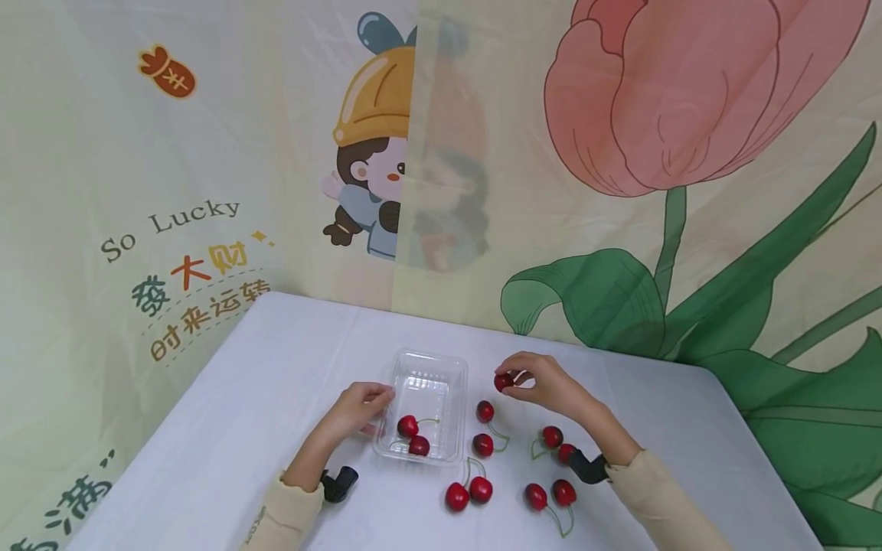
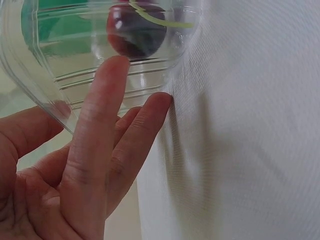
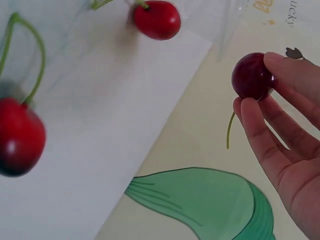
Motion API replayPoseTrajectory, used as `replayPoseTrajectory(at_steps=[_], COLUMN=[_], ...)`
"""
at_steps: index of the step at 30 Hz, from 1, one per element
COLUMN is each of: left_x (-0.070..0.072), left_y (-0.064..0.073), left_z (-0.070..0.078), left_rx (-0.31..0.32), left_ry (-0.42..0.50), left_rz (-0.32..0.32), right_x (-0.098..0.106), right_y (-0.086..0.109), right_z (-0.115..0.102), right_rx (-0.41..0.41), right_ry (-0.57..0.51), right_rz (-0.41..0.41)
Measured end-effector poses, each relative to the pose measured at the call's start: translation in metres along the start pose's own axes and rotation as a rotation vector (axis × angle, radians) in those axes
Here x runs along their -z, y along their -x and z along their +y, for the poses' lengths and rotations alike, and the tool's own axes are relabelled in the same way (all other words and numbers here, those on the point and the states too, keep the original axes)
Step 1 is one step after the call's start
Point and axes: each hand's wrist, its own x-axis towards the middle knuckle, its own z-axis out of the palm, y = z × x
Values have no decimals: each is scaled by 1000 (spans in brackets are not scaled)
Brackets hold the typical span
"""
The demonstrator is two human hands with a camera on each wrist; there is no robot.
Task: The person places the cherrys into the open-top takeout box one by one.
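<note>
A clear plastic box [image 1: 430,383] stands on the table with two red cherries [image 1: 408,426] inside, near its front. At the box's left side is my left hand [image 1: 360,405]; in the left wrist view its fingers [image 2: 97,115] lie against the outer wall and the thumb is at the rim. Right of the box, above the table, my right hand [image 1: 544,380] pinches a dark red cherry [image 3: 251,76] between thumb and fingertips. A thin green stem hangs below that cherry in the right wrist view.
Several cherries with green stems lie on the white table [image 1: 289,360]: a pair [image 1: 468,493] before the box, two more [image 1: 485,428] beside it, others [image 1: 550,496] farther right. A printed cloth [image 1: 276,153] hangs behind the table.
</note>
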Motion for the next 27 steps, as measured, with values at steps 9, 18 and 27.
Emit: replayPoseTrajectory(at_steps=[9, 18, 27], left_x=[0, -2, 0], left_y=[0, -2, -1], left_z=[-1, -3, -3], left_rx=[4, 12, 1], left_ry=[4, 16, -1], left_rz=[-1, 2, 4], right_x=[-8, -21, -33], right_y=[-13, -22, -32], right_z=[-21, -34, -44], right_rx=[67, 93, 145], right_ry=[-52, -78, -78], right_rz=[-36, -74, -107])
